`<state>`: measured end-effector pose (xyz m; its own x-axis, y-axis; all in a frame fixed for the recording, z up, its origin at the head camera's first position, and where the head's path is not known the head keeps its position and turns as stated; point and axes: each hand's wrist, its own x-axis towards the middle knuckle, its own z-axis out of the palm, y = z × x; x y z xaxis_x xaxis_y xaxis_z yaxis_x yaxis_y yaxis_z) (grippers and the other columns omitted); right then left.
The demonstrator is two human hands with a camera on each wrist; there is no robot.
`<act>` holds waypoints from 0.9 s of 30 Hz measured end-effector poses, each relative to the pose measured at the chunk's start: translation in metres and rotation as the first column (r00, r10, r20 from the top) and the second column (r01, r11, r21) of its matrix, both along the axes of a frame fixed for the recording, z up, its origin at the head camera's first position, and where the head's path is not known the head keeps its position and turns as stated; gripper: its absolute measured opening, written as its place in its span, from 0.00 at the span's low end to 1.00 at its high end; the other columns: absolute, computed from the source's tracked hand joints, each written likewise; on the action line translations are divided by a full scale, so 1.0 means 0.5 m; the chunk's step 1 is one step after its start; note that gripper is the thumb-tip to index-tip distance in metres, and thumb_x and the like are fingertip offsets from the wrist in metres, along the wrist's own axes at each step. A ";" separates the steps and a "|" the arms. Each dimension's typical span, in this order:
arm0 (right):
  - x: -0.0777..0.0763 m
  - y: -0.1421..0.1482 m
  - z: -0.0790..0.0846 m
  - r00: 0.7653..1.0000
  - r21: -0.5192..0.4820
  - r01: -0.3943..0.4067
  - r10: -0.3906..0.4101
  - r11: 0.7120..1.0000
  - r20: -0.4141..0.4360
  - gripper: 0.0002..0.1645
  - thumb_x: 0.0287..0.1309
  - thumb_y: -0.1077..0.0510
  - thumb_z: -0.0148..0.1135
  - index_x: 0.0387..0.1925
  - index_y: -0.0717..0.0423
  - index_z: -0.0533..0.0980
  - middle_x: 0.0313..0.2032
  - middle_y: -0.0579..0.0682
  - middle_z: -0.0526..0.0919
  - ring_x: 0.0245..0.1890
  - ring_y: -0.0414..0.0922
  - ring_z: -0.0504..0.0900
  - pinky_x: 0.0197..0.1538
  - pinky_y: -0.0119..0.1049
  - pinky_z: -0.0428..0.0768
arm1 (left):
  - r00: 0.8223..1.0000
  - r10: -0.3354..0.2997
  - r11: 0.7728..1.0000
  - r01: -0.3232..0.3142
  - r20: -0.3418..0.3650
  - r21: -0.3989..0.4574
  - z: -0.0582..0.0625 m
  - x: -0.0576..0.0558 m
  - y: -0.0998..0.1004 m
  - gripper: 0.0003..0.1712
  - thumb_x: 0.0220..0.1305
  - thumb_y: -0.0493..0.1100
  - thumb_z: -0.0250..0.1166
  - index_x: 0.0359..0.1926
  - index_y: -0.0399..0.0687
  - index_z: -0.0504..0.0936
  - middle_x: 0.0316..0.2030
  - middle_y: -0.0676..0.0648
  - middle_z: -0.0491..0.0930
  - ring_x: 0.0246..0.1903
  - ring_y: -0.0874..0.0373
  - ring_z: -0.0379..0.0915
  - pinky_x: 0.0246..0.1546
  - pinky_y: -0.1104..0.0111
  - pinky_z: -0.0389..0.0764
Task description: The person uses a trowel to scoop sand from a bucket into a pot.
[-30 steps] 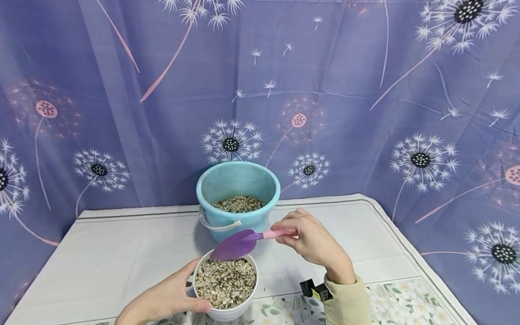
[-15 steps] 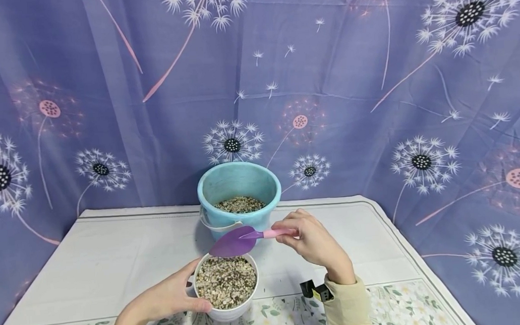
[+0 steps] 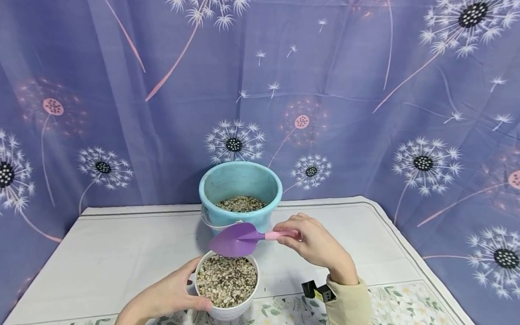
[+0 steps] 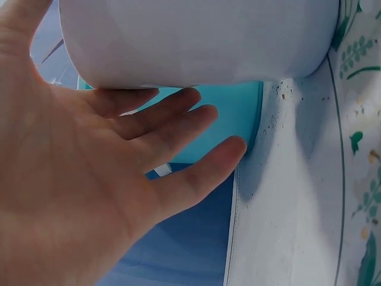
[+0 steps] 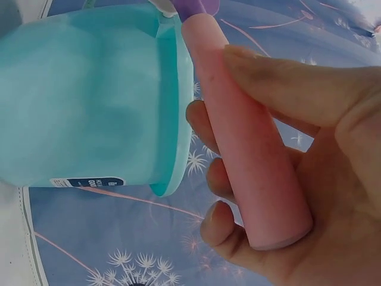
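Observation:
A white pot (image 3: 231, 313), filled nearly to its rim with a pale, speckled granular mix (image 3: 227, 281), stands at the table's front middle. My left hand (image 3: 169, 292) holds its left side, thumb near the front and fingers round the far side. In the left wrist view the fingers (image 4: 178, 128) touch the pot's wall. My right hand (image 3: 316, 241) grips the pink handle (image 5: 250, 137) of a garden trowel. Above the pot's far rim hangs the trowel's purple blade (image 3: 235, 241), its face tilted toward me, with no mix visible on it.
Behind the pot stands a turquoise bucket (image 3: 216, 217) with a white bail handle and more of the granular mix (image 3: 241, 204) inside. A white cloth (image 3: 127, 260) with a floral border covers the table. A purple dandelion-print curtain (image 3: 169, 138) hangs behind.
The trowel blade has risen slightly off the pot's rim and turned so that more of its face shows. My left hand and the pot have stayed in place.

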<state>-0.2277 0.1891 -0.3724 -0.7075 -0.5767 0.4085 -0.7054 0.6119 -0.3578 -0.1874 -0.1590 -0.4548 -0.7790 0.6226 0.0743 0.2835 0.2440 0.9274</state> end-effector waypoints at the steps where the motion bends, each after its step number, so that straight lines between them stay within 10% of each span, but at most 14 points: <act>1: 0.000 -0.001 0.000 1.000 0.000 -0.002 0.002 1.000 0.002 0.15 0.58 0.56 0.69 0.48 0.49 0.83 0.33 0.35 0.80 0.33 0.35 0.72 0.38 0.35 0.73 | 1.000 -0.002 1.000 0.002 0.001 0.001 0.001 0.001 -0.001 0.57 0.55 0.45 0.75 0.76 0.39 0.48 0.70 0.34 0.57 0.68 0.37 0.53 0.64 0.39 0.53; 17: -0.012 -0.002 0.020 0.999 -0.043 -0.013 0.014 0.999 0.029 0.15 0.58 0.56 0.69 0.47 0.50 0.83 0.37 0.37 0.83 0.36 0.36 0.76 0.41 0.36 0.75 | 0.984 0.103 0.986 -0.121 -0.145 -0.118 0.040 -0.015 -0.040 0.33 0.71 0.47 0.59 0.67 0.30 0.63 0.61 0.31 0.69 0.59 0.34 0.66 0.54 0.42 0.71; 27: -0.037 0.003 0.067 0.996 -0.026 0.064 -0.066 0.998 -0.053 0.16 0.58 0.56 0.69 0.48 0.54 0.82 0.32 0.39 0.78 0.32 0.39 0.73 0.37 0.38 0.73 | 0.896 0.398 0.899 -0.424 -0.197 -0.112 0.079 -0.097 -0.034 0.27 0.72 0.55 0.56 0.59 0.37 0.76 0.48 0.42 0.81 0.46 0.50 0.77 0.44 0.58 0.79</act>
